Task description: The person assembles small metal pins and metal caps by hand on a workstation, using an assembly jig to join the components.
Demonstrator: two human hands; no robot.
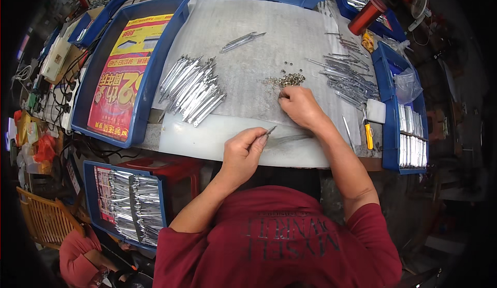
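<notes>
My left hand (243, 150) is closed in a pinch above the white board (199, 142) at the table's front edge. Out of its fingertips pokes the dark end of a thin metal piece (271, 130), the rest of it covered by the hand. My right hand (302, 106) has its fingers pressed together just below a heap of small brass-coloured parts (290, 80); whatever they may hold is hidden. Left of the heap lies a pile of shiny slim metal strips (191, 86), with a few more strips (242, 41) farther back. Darker metal strips (349, 78) are spread on the right.
A long blue tray (78, 109) lined with printed sheets stands at left. Below it, another blue tray (164, 205) holds metal strips. At right are a yellow-handled screwdriver (368, 137), a white block (376, 111), a red cylinder (367, 16) and a blue bin (389, 153). Another person (80, 259) sits lower left.
</notes>
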